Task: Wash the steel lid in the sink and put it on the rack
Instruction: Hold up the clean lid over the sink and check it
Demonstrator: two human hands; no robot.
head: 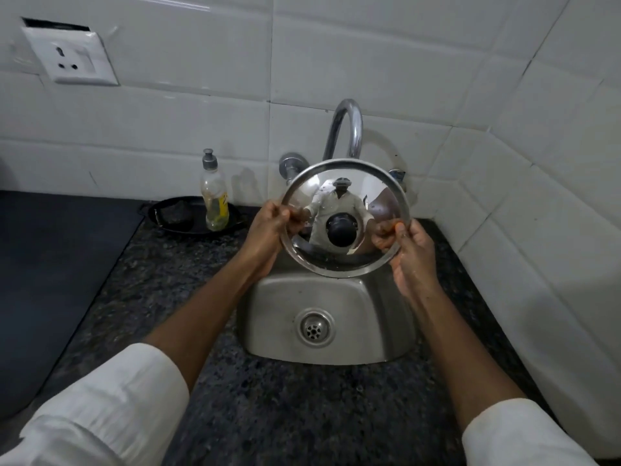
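Steel lid [349,196]: upright above sink [369,317]; rim pinched by left hand [268,227], right hand [408,243]
Faucet [347,126]: spout end hidden behind lid

left hand [268,230]: arm extended, fingers [295,216] pinched | right hand [408,250]: arm extended, fingers pinched

The round mirror-bright steel lid [346,183] has a black knob [341,230] at its centre, above a dull grey brushed-steel sink [369,311] set in a black, grey-speckled stone worktop [262,408]. Glossy white wall tiles [369,62] carry a white socket plate [72,57]; the clear soap bottle [214,193] has a yellow label and grey cap, and both rolled sleeves [111,408] are white
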